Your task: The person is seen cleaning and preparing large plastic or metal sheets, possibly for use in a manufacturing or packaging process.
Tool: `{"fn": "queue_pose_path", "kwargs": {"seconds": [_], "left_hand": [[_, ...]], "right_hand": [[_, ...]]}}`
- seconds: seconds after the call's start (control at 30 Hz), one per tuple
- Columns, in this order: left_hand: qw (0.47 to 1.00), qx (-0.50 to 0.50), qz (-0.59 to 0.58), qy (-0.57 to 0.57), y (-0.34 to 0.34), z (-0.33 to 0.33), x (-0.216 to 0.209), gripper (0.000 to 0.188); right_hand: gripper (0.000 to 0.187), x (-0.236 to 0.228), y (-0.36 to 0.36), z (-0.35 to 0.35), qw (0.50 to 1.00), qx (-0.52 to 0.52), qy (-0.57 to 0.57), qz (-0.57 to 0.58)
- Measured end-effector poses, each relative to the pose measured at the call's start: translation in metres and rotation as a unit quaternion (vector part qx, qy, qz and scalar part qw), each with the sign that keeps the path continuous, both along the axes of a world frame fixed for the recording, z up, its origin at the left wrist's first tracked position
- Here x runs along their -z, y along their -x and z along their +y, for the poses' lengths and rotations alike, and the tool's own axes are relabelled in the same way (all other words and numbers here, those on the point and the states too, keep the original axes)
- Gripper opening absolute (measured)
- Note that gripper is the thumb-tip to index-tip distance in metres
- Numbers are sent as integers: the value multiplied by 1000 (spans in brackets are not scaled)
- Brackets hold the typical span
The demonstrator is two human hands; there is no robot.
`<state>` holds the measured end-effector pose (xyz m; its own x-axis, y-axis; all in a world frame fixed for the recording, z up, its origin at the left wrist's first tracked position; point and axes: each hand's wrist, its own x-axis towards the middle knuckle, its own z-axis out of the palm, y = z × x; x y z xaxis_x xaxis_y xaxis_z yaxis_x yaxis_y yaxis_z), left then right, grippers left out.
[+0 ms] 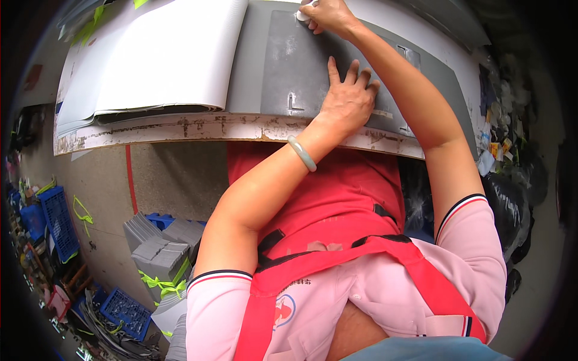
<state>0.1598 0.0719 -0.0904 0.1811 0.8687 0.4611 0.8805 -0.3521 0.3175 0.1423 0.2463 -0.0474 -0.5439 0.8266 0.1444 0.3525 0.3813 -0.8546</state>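
A dark grey template sheet (295, 66) with L-shaped cut-outs near its corners lies on a larger grey sheet (245, 72) on the table. White powdery smudges mark the template. My left hand (349, 99) presses flat on it near the front edge, fingers spread, with nothing in its grasp. At the far edge, my right hand (330, 17) is closed on a small white rounded piece (304, 14), held against the template by a far corner. Its exact kind is partly hidden by the fingers. One L-shaped cut-out (293, 104) shows left of my left hand.
A thick stack of white sheets (162, 60) covers the table's left side. The worn table edge (198, 127) runs before me. Bundled grey pieces (162, 256) with yellow-green ties stand on the floor at left, near blue crates (59, 222). Black plastic bags (509, 204) lie at right.
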Motion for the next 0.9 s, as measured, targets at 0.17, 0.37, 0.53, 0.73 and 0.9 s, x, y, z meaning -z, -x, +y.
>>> {"fn": "queue_pose_path", "kwargs": {"seconds": [0.17,0.37,0.53,0.73,0.9], "left_hand": [[1000,-6,2,-4,3,-2,0,37],[1000,-6,-11,-24,-2,0,4,33],[970,33,-135,201,4,13,11,24],[995,8,-31,-92,2,4,15,35],[996,-3,-30,-78,4,0,24,40]], "right_hand": [[12,-18,23,-3,986,41,86,-134],[10,-4,-16,-24,991,-82,100,32],[15,-41,-28,-113,954,-127,195,-191],[13,-36,-26,-141,956,-135,129,-225],[14,-42,-16,-150,910,-184,144,-344]]}}
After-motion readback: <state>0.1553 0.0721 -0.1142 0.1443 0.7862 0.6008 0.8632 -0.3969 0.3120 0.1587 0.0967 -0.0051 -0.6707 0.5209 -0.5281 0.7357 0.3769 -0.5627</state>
